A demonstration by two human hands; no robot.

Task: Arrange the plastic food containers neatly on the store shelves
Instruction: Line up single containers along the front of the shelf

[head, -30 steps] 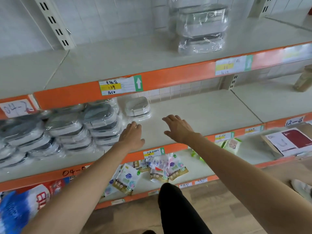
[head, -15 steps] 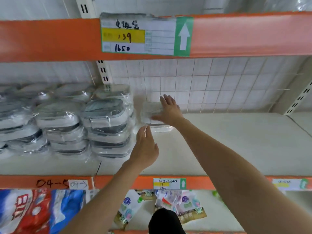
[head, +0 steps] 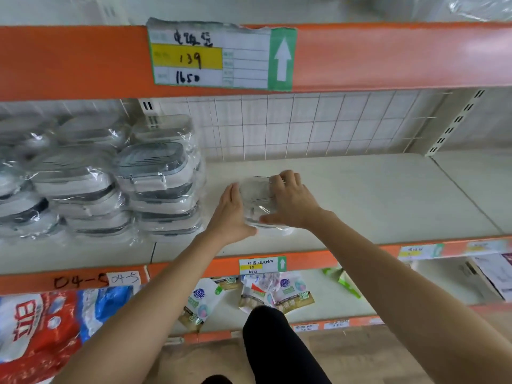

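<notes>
A single plastic-wrapped food container [head: 256, 198] rests on the cream middle shelf [head: 374, 195], a little right of the stacks. My right hand [head: 291, 202] lies over its top and right side, fingers curled around it. My left hand [head: 231, 217] presses flat against its left side, fingers straight. Stacks of wrapped grey-and-white food containers [head: 110, 178] fill the shelf's left half, about three high, in several columns.
An orange shelf beam [head: 388, 56] with a price label [head: 221, 55] runs close overhead. A white wire grid [head: 304, 123] backs the shelf. The lower shelf holds pouches [head: 277, 292] and a red-and-blue bag [head: 50, 322]. My dark-trousered knee [head: 277, 345] is below.
The single container has been pulled forward from the back of the shelf toward the front edge. My right hand came with it and my left hand has closed in on its left side.
</notes>
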